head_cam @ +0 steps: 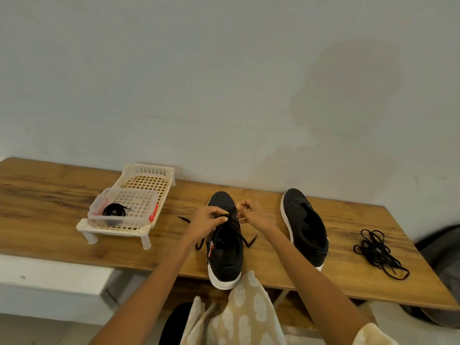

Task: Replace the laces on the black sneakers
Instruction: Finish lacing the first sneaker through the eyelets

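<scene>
A black sneaker with a white sole [225, 255] stands in the middle of the wooden table [62, 197], toe pointing away from me. My left hand [207, 221] and my right hand [252, 215] are over its eyelets, each pinching the black lace [245, 239] threaded through it. Loose lace ends trail off both sides of the shoe. A second black sneaker [305, 225] with no lace lies to the right. A loose pile of black laces [379, 252] lies further right.
At the left stands a white plastic lattice rack [146, 178], with a clear plastic box [139, 197] on it that holds a coiled black lace [114, 211]. A pale wall rises behind the table. A dark bag [440, 250] sits past the table's right end.
</scene>
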Demonstrator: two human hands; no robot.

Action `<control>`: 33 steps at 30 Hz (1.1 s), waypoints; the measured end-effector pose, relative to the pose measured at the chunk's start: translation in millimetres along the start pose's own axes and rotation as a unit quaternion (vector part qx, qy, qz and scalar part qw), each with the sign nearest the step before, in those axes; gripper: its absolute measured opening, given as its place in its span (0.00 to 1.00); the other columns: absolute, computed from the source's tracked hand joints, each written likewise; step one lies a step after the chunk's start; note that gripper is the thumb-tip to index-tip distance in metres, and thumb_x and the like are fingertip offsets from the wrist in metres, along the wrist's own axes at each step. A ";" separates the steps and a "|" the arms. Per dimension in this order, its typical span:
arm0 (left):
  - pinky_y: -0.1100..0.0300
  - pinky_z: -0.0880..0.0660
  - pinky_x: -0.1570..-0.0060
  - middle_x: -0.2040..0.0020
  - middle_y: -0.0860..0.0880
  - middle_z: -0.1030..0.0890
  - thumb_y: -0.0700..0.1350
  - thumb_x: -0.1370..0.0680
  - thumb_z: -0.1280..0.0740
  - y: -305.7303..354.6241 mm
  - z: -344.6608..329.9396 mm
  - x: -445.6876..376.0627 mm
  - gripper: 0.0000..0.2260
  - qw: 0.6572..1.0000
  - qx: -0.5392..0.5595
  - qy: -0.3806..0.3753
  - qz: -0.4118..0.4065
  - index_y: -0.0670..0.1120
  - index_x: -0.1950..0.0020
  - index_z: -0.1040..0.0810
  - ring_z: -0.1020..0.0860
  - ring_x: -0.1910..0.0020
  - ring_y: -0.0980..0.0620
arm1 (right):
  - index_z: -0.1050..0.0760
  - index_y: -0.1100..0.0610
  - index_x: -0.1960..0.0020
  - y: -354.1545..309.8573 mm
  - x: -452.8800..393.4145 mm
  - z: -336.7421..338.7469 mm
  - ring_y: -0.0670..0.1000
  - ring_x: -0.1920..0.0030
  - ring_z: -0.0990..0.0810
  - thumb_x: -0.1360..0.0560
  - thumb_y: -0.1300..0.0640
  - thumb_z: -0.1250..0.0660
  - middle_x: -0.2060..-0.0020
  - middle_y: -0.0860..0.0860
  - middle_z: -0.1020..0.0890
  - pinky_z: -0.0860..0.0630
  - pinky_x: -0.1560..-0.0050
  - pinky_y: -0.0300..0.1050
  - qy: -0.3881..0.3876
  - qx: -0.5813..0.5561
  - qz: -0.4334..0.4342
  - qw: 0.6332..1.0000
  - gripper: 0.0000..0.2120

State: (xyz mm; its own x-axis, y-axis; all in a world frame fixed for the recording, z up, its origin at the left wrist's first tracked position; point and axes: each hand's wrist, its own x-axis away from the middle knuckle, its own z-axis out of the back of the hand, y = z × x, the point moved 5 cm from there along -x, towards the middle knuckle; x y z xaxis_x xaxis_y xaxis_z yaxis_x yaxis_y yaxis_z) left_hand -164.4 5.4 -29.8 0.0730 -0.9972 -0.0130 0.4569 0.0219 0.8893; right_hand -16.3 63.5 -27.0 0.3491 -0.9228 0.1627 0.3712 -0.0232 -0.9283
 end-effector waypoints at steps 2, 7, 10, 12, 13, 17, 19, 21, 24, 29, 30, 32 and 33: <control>0.70 0.29 0.68 0.59 0.53 0.19 0.42 0.25 0.30 0.8 -0.5 -2.0 0.08 0.999 -0.018 -0.025 0.016 0.48 0.46 0.18 0.25 0.70 0.60 | 0.28 0.59 0.48 3.3 -2.2 3.0 0.45 0.61 0.22 0.20 0.57 0.40 0.57 0.52 0.23 0.22 0.61 0.37 0.052 -0.034 -0.005 0.998 0.05; 0.72 0.30 0.70 0.64 0.56 0.20 0.43 0.25 0.30 4.9 -3.7 -3.9 0.09 0.999 -0.049 -0.015 0.016 0.46 0.45 0.18 0.27 0.73 0.61 | 0.26 0.57 0.48 8.6 15.7 4.9 0.47 0.63 0.21 0.22 0.52 0.36 0.57 0.53 0.20 0.21 0.60 0.40 0.101 -0.037 -0.045 0.993 0.09; 0.75 0.31 0.61 0.52 0.50 0.16 0.43 0.25 0.29 4.9 -6.2 1.0 0.09 0.997 -0.074 0.029 0.001 0.45 0.46 0.17 0.24 0.61 0.62 | 0.26 0.57 0.57 27.7 38.2 0.5 0.48 0.64 0.22 0.24 0.45 0.34 0.63 0.52 0.21 0.23 0.62 0.42 0.064 -0.022 -0.114 0.991 0.14; 0.72 0.31 0.54 0.50 0.49 0.17 0.44 0.25 0.29 3.6 -8.9 6.2 0.09 0.994 -0.086 0.061 -0.001 0.45 0.46 0.17 0.22 0.52 0.59 | 0.25 0.58 0.55 39.1 49.5 -5.6 0.49 0.62 0.21 0.26 0.43 0.32 0.62 0.55 0.20 0.24 0.62 0.40 0.034 -0.030 -0.142 0.989 0.16; 0.69 0.29 0.51 0.50 0.49 0.17 0.44 0.26 0.29 2.5 -10.3 8.9 0.09 0.993 -0.085 0.077 0.003 0.44 0.47 0.17 0.22 0.51 0.57 | 0.23 0.59 0.53 41.5 54.2 -7.8 0.49 0.61 0.21 0.27 0.44 0.31 0.60 0.57 0.20 0.23 0.62 0.40 0.034 -0.049 -0.150 0.987 0.17; 0.61 0.27 0.46 0.49 0.48 0.17 0.45 0.26 0.29 4.5 -11.7 16.4 0.10 0.990 -0.082 0.112 0.014 0.44 0.47 0.17 0.21 0.48 0.53 | 0.21 0.59 0.52 36.6 58.4 -14.0 0.47 0.60 0.22 0.26 0.52 0.30 0.58 0.55 0.19 0.27 0.63 0.35 0.056 -0.119 -0.112 0.985 0.10; 0.62 0.28 0.47 0.49 0.48 0.18 0.45 0.25 0.29 8.1 -11.4 18.1 0.09 0.989 -0.090 0.119 0.007 0.44 0.46 0.17 0.22 0.48 0.53 | 0.20 0.60 0.49 31.1 59.3 -17.5 0.44 0.59 0.20 0.25 0.56 0.31 0.57 0.52 0.18 0.26 0.63 0.32 0.070 -0.124 -0.094 0.985 0.08; 0.65 0.30 0.49 0.48 0.48 0.19 0.44 0.25 0.30 10.3 -11.9 19.5 0.10 0.987 -0.102 0.122 -0.001 0.45 0.45 0.18 0.22 0.47 0.53 | 0.20 0.59 0.52 28.8 59.4 -18.5 0.45 0.58 0.20 0.25 0.56 0.31 0.60 0.50 0.17 0.26 0.63 0.32 0.076 -0.114 -0.088 0.987 0.07; 0.69 0.35 0.53 0.50 0.49 0.20 0.44 0.24 0.31 11.4 -12.7 19.8 0.10 0.986 -0.109 0.122 -0.014 0.45 0.44 0.18 0.23 0.49 0.54 | 0.23 0.56 0.62 27.5 60.2 -12.5 0.43 0.64 0.23 0.23 0.57 0.34 0.67 0.48 0.21 0.27 0.65 0.33 0.063 -0.079 -0.062 0.993 0.09; 0.72 0.37 0.57 0.52 0.50 0.20 0.43 0.24 0.31 11.2 -14.4 18.4 0.09 0.987 -0.116 0.109 -0.036 0.46 0.45 0.17 0.27 0.56 0.59 | 0.26 0.55 0.62 31.5 59.3 -8.0 0.49 0.58 0.23 0.23 0.59 0.36 0.65 0.51 0.23 0.23 0.47 0.53 0.032 -0.018 -0.040 0.999 0.09; 0.73 0.37 0.57 0.52 0.49 0.20 0.43 0.24 0.31 10.6 -14.2 18.1 0.09 0.987 -0.115 0.110 -0.035 0.46 0.45 0.17 0.26 0.55 0.58 | 0.26 0.55 0.61 30.0 60.3 -8.6 0.49 0.57 0.23 0.23 0.59 0.37 0.64 0.50 0.23 0.23 0.47 0.52 0.026 -0.018 -0.038 0.999 0.08; 0.71 0.36 0.56 0.51 0.49 0.19 0.44 0.24 0.31 9.6 -13.2 17.5 0.09 0.986 -0.121 0.108 -0.032 0.46 0.45 0.17 0.23 0.53 0.55 | 0.25 0.56 0.55 26.6 65.8 -8.7 0.47 0.55 0.23 0.22 0.57 0.37 0.60 0.49 0.22 0.24 0.50 0.45 0.012 -0.040 -0.029 0.999 0.04; 0.70 0.35 0.55 0.51 0.49 0.19 0.44 0.24 0.31 9.9 -12.8 17.0 0.09 0.986 -0.126 0.106 -0.031 0.46 0.45 0.17 0.23 0.51 0.54 | 0.25 0.55 0.49 26.9 68.8 -8.5 0.46 0.53 0.23 0.22 0.55 0.36 0.56 0.48 0.22 0.25 0.53 0.38 0.002 -0.043 -0.028 0.999 0.05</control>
State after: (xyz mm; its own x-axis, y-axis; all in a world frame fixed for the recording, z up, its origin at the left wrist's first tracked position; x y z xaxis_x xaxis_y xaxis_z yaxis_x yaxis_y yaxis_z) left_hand -147.4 -10.4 -27.1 0.2087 -0.9607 -0.1828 0.6706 0.0045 0.7418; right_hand 10.4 -3.9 -43.6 0.3265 -0.9204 0.2149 0.3151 -0.1084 -0.9429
